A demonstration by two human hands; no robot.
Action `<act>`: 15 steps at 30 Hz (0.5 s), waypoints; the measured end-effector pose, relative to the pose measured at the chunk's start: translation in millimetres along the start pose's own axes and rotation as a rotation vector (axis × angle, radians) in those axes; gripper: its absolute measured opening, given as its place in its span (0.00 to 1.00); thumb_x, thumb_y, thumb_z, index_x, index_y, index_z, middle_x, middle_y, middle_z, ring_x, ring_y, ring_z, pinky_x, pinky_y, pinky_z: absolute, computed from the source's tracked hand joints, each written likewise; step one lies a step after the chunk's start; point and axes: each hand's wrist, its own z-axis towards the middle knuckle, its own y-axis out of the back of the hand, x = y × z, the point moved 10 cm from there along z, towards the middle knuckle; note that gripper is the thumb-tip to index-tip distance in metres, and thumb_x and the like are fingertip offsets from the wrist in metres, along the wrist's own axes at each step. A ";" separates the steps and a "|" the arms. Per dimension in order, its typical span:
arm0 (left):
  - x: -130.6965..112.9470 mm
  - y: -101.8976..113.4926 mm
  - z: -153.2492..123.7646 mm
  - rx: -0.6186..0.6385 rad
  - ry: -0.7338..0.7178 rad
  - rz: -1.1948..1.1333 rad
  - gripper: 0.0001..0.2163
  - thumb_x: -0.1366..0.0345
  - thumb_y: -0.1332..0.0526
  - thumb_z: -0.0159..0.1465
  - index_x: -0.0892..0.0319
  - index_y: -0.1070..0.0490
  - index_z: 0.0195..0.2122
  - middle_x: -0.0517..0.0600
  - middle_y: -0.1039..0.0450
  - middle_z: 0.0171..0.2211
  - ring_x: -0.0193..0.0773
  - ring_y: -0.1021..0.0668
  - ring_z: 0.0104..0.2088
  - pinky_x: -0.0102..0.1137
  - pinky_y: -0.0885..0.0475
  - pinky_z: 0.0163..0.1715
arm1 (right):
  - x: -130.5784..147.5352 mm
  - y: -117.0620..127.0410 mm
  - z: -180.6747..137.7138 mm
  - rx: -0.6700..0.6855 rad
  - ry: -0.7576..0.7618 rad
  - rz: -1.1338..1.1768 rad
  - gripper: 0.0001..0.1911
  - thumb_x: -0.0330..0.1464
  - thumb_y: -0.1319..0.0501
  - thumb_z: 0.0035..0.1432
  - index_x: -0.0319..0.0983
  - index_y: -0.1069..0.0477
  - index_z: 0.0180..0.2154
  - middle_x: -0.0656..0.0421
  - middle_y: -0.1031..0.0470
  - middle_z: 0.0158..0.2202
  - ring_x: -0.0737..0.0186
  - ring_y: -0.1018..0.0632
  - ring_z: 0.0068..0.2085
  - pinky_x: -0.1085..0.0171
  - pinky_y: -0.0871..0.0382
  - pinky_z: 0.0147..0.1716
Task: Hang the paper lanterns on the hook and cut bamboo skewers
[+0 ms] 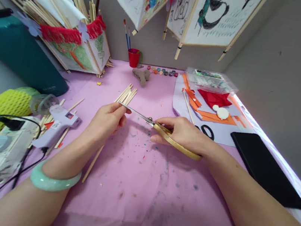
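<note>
My left hand (108, 118) grips a bundle of thin wooden sticks (126, 95) that lies on the pink table cover (134, 186); the sticks run from under my wrist to the far side of my fingers. My right hand (184, 133) holds gold-handled scissors (164, 132). Their steel blades point left and reach the sticks just past my left fingers. A pale green bangle (54, 181) sits on my left wrist.
A white glue gun (58, 123) and a power strip (0, 151) lie at the left. A black tablet (267, 166) lies at the right, with orange paper strips (212, 116), red paper and a plastic box behind. A red brush cup (133, 57) and paper lanterns stand at the back.
</note>
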 end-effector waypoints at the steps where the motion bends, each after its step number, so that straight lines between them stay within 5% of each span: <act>1: -0.8 0.1 -0.1 0.004 -0.001 -0.004 0.06 0.65 0.47 0.59 0.60 0.33 0.30 0.41 0.41 0.14 0.23 0.46 0.09 0.20 0.53 0.08 | 0.4 -0.2 -0.2 0.002 0.003 0.004 0.22 0.49 0.38 0.45 0.41 0.27 0.36 0.60 0.28 0.29 0.63 0.29 0.30 0.67 0.39 0.26; 15: 2.1 -9.1 -0.2 0.178 0.056 -0.183 0.06 0.65 0.47 0.60 0.61 0.33 0.31 0.41 0.42 0.14 0.23 0.50 0.09 0.21 0.55 0.07 | -0.2 1.1 0.0 0.001 0.015 -0.025 0.22 0.50 0.38 0.45 0.41 0.27 0.36 0.61 0.28 0.28 0.65 0.30 0.29 0.67 0.40 0.25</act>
